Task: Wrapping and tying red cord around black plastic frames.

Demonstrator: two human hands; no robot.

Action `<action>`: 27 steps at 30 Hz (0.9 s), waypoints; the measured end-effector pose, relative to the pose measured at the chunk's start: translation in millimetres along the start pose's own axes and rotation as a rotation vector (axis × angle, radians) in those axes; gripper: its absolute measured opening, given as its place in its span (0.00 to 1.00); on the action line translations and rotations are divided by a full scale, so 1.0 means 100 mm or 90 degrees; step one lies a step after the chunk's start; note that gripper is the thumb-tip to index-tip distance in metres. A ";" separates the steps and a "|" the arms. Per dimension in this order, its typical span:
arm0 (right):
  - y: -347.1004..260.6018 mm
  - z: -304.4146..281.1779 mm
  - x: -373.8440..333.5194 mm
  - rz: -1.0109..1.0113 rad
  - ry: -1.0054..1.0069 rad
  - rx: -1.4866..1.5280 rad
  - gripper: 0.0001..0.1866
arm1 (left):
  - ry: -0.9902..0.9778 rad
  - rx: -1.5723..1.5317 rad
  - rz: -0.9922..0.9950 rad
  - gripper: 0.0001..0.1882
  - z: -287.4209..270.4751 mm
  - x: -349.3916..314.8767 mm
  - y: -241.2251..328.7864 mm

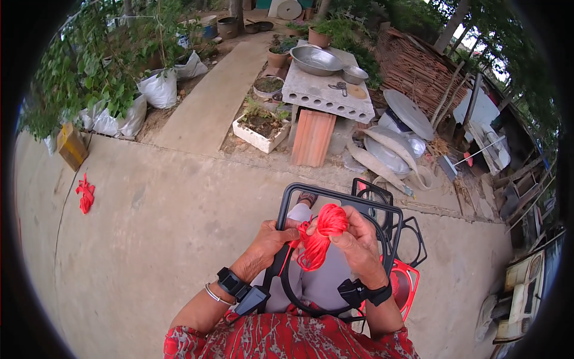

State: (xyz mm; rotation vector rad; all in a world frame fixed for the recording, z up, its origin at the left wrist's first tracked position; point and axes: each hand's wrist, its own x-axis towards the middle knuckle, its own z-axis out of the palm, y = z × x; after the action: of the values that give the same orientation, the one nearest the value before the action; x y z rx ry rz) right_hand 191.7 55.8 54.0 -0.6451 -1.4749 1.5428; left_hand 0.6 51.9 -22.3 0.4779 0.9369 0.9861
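A bundle of bright red cord (323, 233), wound and bound at its middle, is held above my lap. My right hand (363, 248) is closed round its right side. At the black frame's left bar, my left hand (274, 244) is closed, with strands of the cord between thumb and fingers. The black frame (341, 192), rounded at its corners and with a ring inside, rests across my thighs. Red cord also shows against its left bar, below my left hand. My left fingertips are partly hidden behind the bar and the cord.
More black frames (412, 242) and a red frame (408, 287) stand by my right side. On the concrete to the left lie a red plastic bag (85, 194) and a cardboard box (73, 146). Ahead, a slab table (311, 93) carries a metal basin (315, 60).
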 end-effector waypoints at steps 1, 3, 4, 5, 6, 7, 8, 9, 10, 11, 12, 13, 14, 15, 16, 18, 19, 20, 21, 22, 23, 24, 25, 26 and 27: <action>-0.02 -0.01 0.00 0.003 0.001 0.001 0.20 | 0.001 -0.001 -0.002 0.04 0.02 -0.01 0.04; -0.09 -0.03 0.03 -0.012 0.154 0.021 0.18 | -0.034 0.010 -0.008 0.07 0.05 -0.02 0.07; -0.03 -0.10 0.08 0.007 0.181 -0.019 0.17 | -0.036 0.021 0.003 0.07 0.04 0.00 0.05; 0.03 -0.13 0.13 0.007 0.182 -0.019 0.17 | -0.037 0.021 0.002 0.07 0.03 0.01 0.04; 0.09 -0.16 0.17 0.004 0.191 -0.059 0.17 | -0.036 0.028 -0.002 0.06 0.03 0.02 0.03; 0.14 -0.17 0.21 0.000 0.201 -0.099 0.17 | -0.034 0.036 -0.006 0.06 0.03 0.03 0.03; 0.15 -0.17 0.24 -0.010 0.195 -0.094 0.18 | -0.036 0.036 -0.007 0.06 0.04 0.03 0.03; 0.15 -0.15 0.26 -0.009 0.192 -0.093 0.18 | -0.037 0.038 -0.009 0.06 0.03 0.02 0.03; 0.13 -0.11 0.28 -0.013 0.178 -0.041 0.18 | -0.038 0.040 -0.011 0.06 0.02 0.02 0.03; 0.12 -0.08 0.31 -0.017 0.164 0.010 0.19 | -0.034 0.039 -0.010 0.06 0.01 0.02 0.04; 0.10 -0.06 0.34 -0.015 0.167 0.009 0.19 | -0.032 0.054 -0.006 0.07 0.03 0.04 0.04; 0.07 -0.04 0.40 0.009 0.116 -0.010 0.20 | -0.031 0.068 -0.003 0.08 0.04 0.05 0.03; 0.05 -0.03 0.46 0.033 0.066 -0.029 0.21 | -0.033 0.069 -0.006 0.08 0.03 0.05 0.03; 0.06 0.01 0.52 0.033 0.068 -0.027 0.21 | -0.043 0.047 -0.010 0.09 0.01 0.05 0.02; 0.09 0.05 0.60 0.077 0.039 -0.045 0.22 | -0.056 0.025 -0.014 0.10 0.00 0.06 0.01; 0.16 0.13 0.71 0.105 -0.010 -0.084 0.23 | -0.057 0.032 0.008 0.09 0.00 0.09 -0.03; 0.15 0.16 0.71 0.105 -0.011 -0.082 0.23 | -0.055 0.038 0.031 0.08 -0.01 0.09 -0.04; 0.10 0.20 0.70 0.100 -0.013 -0.039 0.24 | -0.053 0.039 0.032 0.08 -0.01 0.08 -0.04; 0.08 0.22 0.68 0.096 -0.012 0.002 0.24 | -0.071 -0.008 0.049 0.08 0.00 0.08 -0.05; 0.08 0.21 0.66 0.073 -0.012 0.000 0.25 | -0.089 -0.056 0.067 0.07 0.00 0.07 -0.05; 0.09 0.18 0.64 0.073 -0.010 0.001 0.25 | -0.089 -0.055 0.065 0.07 -0.01 0.07 -0.05; 0.10 0.14 0.62 0.066 -0.003 0.034 0.25 | -0.092 -0.057 0.047 0.07 -0.04 0.05 -0.04; 0.09 0.10 0.59 0.059 0.005 0.067 0.25 | -0.096 -0.060 0.029 0.06 -0.06 0.05 -0.03; 0.04 0.08 0.55 0.068 0.038 0.088 0.24 | -0.096 -0.059 0.029 0.06 -0.06 0.05 -0.03; -0.01 0.06 0.50 0.070 0.034 0.091 0.24 | -0.068 -0.012 0.003 0.07 -0.09 0.06 -0.03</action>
State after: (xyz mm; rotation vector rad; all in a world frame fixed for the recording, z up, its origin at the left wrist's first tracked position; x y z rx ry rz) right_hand 163.2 95.5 66.1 -0.6866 -1.2953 1.6854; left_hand -4.4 54.8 -32.0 0.5121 0.8310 0.9631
